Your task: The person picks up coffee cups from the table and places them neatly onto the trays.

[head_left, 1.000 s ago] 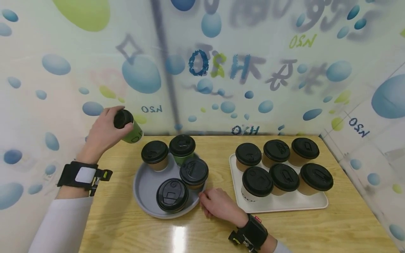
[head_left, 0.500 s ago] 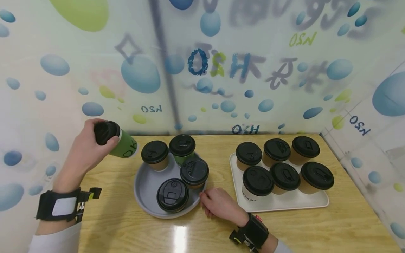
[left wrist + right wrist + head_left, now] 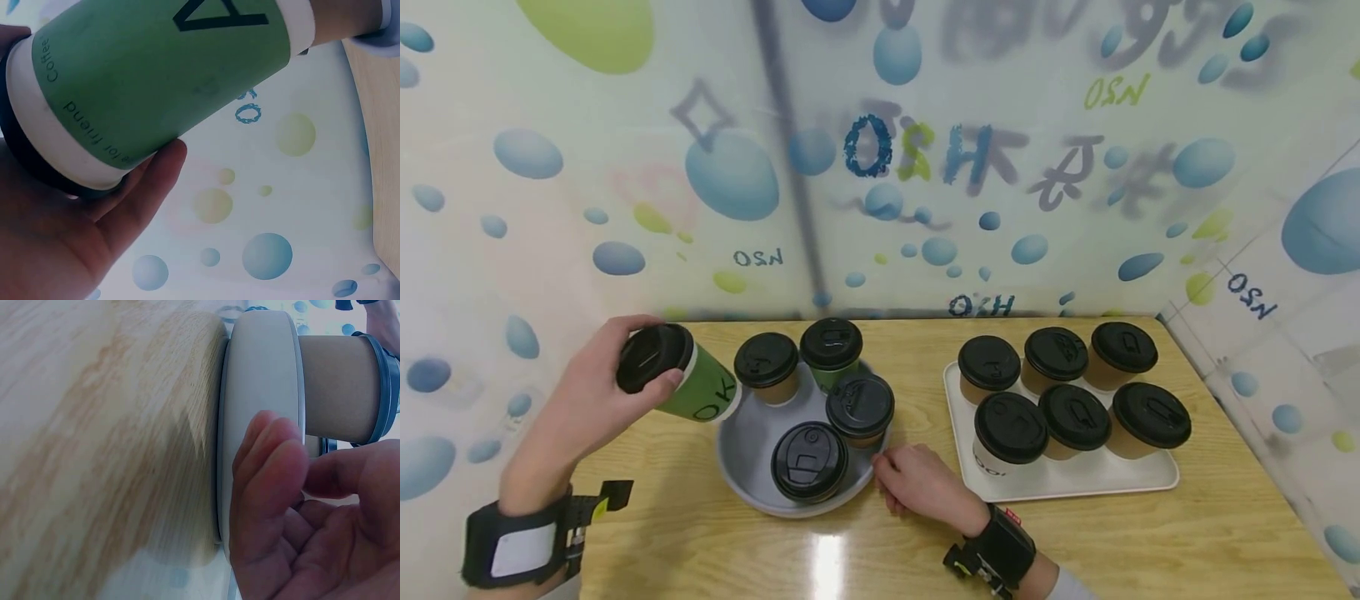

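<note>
My left hand (image 3: 583,396) grips a green paper coffee cup (image 3: 703,387) by its black-lidded end. The cup tilts, its base toward the round grey tray (image 3: 745,458). In the left wrist view, the green cup (image 3: 169,75) fills the upper part, with fingers beneath it. On the tray stand a brown cup (image 3: 767,367), a green cup (image 3: 832,343) and two more black-lidded cups (image 3: 860,408). My right hand (image 3: 925,487) pinches the tray's right rim; in the right wrist view, curled fingers (image 3: 269,487) lie outside the wall and the thumb is at its edge.
A white rectangular tray (image 3: 1075,483) at the right carries several black-lidded cups (image 3: 1011,429). Both trays stand on a wooden table (image 3: 910,367). Behind it rises a wall covering (image 3: 925,208) printed with blue and green drops.
My left hand first moved left and down with the green cup, then lowered it further and brought it rightward beside the round tray. My right hand stayed at the rim.
</note>
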`<state>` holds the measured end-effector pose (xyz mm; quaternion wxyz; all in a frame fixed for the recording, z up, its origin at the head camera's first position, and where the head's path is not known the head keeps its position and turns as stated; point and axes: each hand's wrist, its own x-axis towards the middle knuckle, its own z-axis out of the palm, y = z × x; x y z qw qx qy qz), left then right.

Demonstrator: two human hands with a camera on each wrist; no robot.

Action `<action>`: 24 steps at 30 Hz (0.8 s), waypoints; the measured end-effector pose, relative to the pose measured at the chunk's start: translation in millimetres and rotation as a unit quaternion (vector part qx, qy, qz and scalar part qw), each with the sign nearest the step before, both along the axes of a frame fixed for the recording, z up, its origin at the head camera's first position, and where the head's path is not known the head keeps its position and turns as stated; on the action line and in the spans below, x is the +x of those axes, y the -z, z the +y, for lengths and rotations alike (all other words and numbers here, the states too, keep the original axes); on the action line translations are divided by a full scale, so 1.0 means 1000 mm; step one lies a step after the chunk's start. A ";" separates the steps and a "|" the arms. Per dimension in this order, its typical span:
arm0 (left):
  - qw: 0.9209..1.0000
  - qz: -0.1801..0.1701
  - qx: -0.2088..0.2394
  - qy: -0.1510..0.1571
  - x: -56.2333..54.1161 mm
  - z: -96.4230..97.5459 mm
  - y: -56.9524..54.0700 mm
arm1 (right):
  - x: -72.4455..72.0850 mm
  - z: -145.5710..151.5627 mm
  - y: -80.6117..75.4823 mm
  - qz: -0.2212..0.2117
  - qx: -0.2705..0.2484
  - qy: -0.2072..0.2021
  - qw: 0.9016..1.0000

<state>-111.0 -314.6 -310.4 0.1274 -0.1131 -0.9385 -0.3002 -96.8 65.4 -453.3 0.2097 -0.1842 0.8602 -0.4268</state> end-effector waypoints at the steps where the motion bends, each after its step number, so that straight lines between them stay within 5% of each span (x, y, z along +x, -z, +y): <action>1: 1.000 0.003 -0.002 0.007 0.001 0.001 0.001 | 0.000 0.000 0.000 0.000 0.000 0.000 1.000; 13: 0.993 0.031 -0.027 0.110 0.012 0.005 0.024 | -0.001 0.001 0.001 0.006 -0.007 -0.002 1.000; 24: 0.987 -0.021 -0.045 0.151 0.014 0.023 0.057 | 0.000 0.001 0.000 0.001 -0.009 -0.003 1.000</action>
